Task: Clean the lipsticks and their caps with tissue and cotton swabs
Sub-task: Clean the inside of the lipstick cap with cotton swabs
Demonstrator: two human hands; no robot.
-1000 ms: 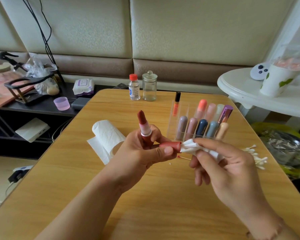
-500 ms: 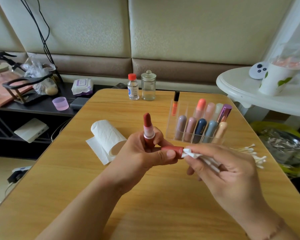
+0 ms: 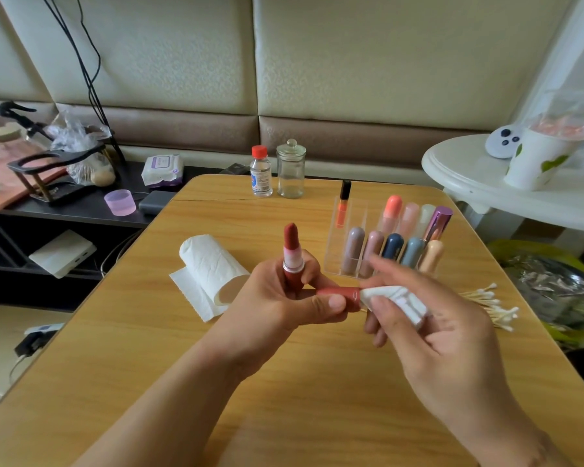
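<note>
Now cap (image 3: 339, 294) in left hand (image 3: 277, 298), tissue (image 3: 397, 299) touching

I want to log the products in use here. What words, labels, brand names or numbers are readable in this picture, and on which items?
None can be read as text.
Small bottle with red cap: blue and white label, print too small to read.
Wet wipes pack: purple label, blurred.
Lipstick cap in the left hand: a faint mark near its rim, illegible.
White cup on the side table: only green leaf shapes, no words.
</note>
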